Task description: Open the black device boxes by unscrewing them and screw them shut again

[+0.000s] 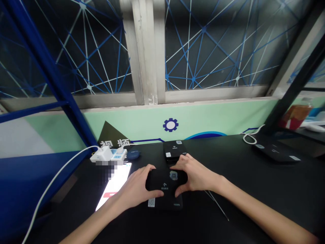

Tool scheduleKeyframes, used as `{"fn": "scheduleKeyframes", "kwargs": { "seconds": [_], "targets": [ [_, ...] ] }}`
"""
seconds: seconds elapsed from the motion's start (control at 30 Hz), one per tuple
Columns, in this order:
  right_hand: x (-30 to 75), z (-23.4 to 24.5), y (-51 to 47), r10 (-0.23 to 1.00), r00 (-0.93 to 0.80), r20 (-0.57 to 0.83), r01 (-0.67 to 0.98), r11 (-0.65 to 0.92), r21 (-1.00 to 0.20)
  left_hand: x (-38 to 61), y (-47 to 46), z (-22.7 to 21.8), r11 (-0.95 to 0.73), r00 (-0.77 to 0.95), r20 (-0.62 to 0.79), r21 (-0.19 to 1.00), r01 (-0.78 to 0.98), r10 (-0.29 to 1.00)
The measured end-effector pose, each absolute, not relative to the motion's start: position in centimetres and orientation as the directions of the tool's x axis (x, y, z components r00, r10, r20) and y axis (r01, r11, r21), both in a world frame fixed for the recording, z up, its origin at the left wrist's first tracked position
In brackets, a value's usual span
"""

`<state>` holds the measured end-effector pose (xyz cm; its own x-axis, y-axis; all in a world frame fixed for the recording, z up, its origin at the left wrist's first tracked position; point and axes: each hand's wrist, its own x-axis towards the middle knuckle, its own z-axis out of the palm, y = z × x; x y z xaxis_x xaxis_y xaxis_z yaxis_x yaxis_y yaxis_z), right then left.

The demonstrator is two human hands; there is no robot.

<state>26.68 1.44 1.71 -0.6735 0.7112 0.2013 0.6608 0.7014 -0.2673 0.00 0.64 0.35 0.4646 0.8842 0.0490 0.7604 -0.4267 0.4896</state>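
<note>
Nearby — phone (115,184), power strip (108,155), second box (174,150)

Black table (254,189) with black boxes (166,189), phone (116,184), power strip (108,155), white cable (250,135).

Both hands are gripping a flat black box (166,189) lying on the black table (254,189): the left hand (138,188) is clasping its left edge, the right hand (194,176) its right. A second black box (174,150) is sitting just behind. A lit phone (115,184) is lying near the left hand, beside a white power strip (108,156).
</note>
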Motion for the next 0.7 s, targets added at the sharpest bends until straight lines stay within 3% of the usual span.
{"fn": "scheduleKeyframes", "kwargs": {
  "seconds": [0.23,0.43,0.53,0.7],
  "targets": [
    [26.9,1.3,1.8,0.771,-0.556,0.310,0.625,0.634,-0.455,0.1,0.6,0.2,-0.482,0.411,0.254,0.520,0.705,0.876],
    [27.1,1.2,1.8,0.753,-0.502,0.426,0.481,0.652,-0.586,-0.1,0.2,0.1,-0.630,0.428,0.471,0.468,0.620,0.771],
    [27.1,1.3,1.6,0.718,-0.521,0.461,0.462,0.692,-0.555,0.0,-0.1,0.8,-0.614,0.435,0.433,0.545,0.571,0.789],
    [27.1,1.2,1.1,0.674,-0.596,0.436,0.476,0.734,-0.484,-0.2,0.1,1.3,-0.536,0.536,0.219,0.636,0.555,0.815]
  ]
}}
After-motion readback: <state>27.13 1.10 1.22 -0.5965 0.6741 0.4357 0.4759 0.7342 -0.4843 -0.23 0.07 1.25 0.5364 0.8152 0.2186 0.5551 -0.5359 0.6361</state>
